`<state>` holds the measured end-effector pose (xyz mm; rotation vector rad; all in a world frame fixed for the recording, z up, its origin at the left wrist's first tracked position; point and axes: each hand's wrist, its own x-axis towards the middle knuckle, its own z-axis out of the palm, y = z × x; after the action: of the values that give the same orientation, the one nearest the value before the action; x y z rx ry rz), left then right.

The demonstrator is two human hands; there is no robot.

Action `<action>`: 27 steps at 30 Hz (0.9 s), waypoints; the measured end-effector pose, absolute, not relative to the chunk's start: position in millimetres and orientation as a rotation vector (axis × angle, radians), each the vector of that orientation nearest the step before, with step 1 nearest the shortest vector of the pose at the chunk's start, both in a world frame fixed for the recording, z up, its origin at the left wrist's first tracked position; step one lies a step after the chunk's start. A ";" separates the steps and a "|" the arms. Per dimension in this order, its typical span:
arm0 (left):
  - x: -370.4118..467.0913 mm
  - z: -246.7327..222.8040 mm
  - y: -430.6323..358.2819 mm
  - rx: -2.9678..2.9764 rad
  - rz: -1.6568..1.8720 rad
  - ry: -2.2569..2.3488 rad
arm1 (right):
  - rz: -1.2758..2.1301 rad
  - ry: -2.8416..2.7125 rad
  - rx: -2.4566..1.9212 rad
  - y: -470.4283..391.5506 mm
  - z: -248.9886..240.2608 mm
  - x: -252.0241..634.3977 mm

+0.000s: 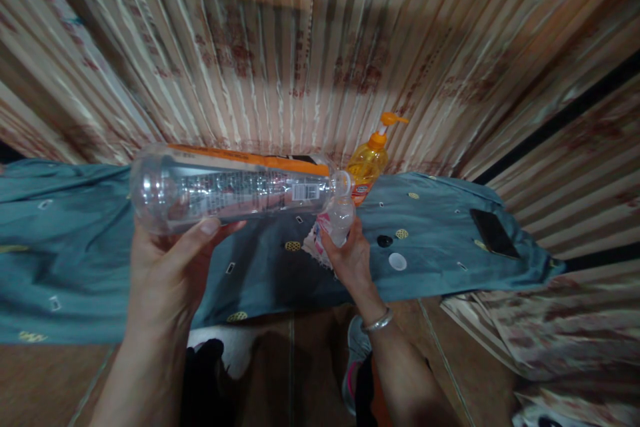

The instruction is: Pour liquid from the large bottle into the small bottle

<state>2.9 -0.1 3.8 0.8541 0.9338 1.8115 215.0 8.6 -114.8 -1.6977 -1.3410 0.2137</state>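
My left hand [175, 253] is wrapped around the base end of a large clear plastic bottle [240, 190] with an orange-edged label. The bottle lies sideways in the air, its neck pointing right. In my right hand [353, 250] is a smaller clear bottle [342, 219] with a pink and white label, held upright. The large bottle's mouth meets the top of the small one; whether any liquid passes between them I cannot make out. A crumpled whitish cloth [314, 250] shows beside the small bottle. Just behind stands a pump bottle [369, 163] of yellow liquid with an orange pump.
A teal cloth [260, 280] with yellow and white motifs covers the long surface. To the right lie a black cap [385, 241], a white cap [397, 261] and a dark phone [494, 232]. Pleated curtains [280, 47] hang behind; a tiled floor [310, 360] is below.
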 end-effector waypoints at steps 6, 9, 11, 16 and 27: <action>2.4 3.7 0.6 0.849 1.823 0.944 | 0.226 -1.337 -1.702 8.2 -113.1 214.9; 2.2 3.3 0.7 0.854 1.820 0.943 | 0.235 -1.329 -1.711 8.3 -112.4 214.7; 2.4 3.1 0.8 0.864 1.815 0.940 | 0.225 -1.330 -1.714 8.3 -112.7 214.5; 2.1 1.9 1.2 0.843 1.827 0.948 | 0.216 -1.333 -1.686 7.9 -113.3 214.2; 1.8 1.8 1.8 0.843 1.831 0.947 | 0.181 -1.343 -1.669 9.0 -116.4 215.6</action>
<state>1.8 1.8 1.8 0.8432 0.9472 1.8310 215.6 9.0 -116.4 -1.6692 -1.3432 0.1808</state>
